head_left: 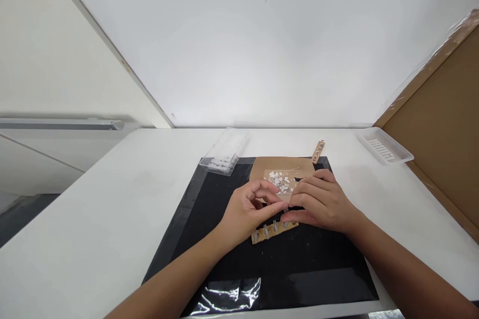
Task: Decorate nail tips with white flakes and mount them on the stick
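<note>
My left hand [254,207] is closed, thumb and fingertips pinched at a small clear piece [286,209] over the black mat [318,254]. My right hand [322,202] meets it there, its fingers curled and its thumb low. A slim dark tool [298,179] pokes out beside the right index finger; most of it is hidden, so I cannot tell its kind. Just below both hands lies a tan strip [258,238] carrying several small clear pieces in a row; the right thumb covers its far end.
Behind the hands, white scraps [280,182] are heaped on a brown sheet [260,165]. A clear box [228,144] with white items stands back left. A second tan strip [318,152] lies at the mat's back right. A translucent tray [402,154] sits near the cardboard panel [445,109].
</note>
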`<state>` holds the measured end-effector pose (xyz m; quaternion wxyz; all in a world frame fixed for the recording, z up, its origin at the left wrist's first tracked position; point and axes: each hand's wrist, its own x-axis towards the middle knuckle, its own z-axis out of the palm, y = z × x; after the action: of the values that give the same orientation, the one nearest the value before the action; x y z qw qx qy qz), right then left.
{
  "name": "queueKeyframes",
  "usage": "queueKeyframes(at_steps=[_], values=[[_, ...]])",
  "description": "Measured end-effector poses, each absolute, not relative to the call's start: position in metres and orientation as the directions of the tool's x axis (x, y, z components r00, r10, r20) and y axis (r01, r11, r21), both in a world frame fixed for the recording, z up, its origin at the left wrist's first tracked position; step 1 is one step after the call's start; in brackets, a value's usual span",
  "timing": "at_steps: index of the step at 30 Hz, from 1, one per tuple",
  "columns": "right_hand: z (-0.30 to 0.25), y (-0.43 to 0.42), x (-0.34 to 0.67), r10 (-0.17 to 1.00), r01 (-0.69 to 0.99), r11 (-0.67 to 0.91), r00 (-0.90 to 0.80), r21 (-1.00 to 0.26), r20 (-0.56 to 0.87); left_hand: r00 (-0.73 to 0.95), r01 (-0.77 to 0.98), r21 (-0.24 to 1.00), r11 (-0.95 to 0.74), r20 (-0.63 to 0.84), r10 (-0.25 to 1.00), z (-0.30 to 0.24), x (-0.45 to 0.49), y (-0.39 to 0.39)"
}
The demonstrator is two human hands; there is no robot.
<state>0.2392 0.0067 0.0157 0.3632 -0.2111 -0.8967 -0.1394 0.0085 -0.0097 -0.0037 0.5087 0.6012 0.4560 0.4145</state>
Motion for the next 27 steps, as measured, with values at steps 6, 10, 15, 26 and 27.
queueKeyframes(at_steps=[6, 10, 15, 26, 27], values=[[0.011, 0.009, 0.242, 0.266, 0.467, 0.879, -0.65, 0.098, 0.711, 0.301, 0.072, 0.996, -0.057, 0.033, 0.953, -0.005, 0.009, -0.009], [0.01, 0.008, 0.242, 0.273, 0.456, 0.886, -0.655, 0.081, 0.705, 0.325, 0.034, 0.998, -0.061, 0.046, 0.945, -0.002, 0.01, -0.01], [0.016, 0.007, 0.241, 0.301, 0.443, 0.895, -0.674, 0.043, 0.674, 0.321, 0.018, 0.999, -0.033, 0.026, 0.947, 0.001, 0.011, -0.01], [0.022, 0.008, 0.243, 0.266, 0.417, 0.894, -0.79, 0.166, 0.553, 0.368, 0.163, 0.974, -0.156, 0.086, 0.926, -0.004, 0.009, -0.009], [0.021, 0.008, 0.244, 0.265, 0.413, 0.896, -0.791, 0.162, 0.551, 0.398, 0.218, 0.952, -0.214, 0.114, 0.91, -0.004, 0.007, -0.008]])
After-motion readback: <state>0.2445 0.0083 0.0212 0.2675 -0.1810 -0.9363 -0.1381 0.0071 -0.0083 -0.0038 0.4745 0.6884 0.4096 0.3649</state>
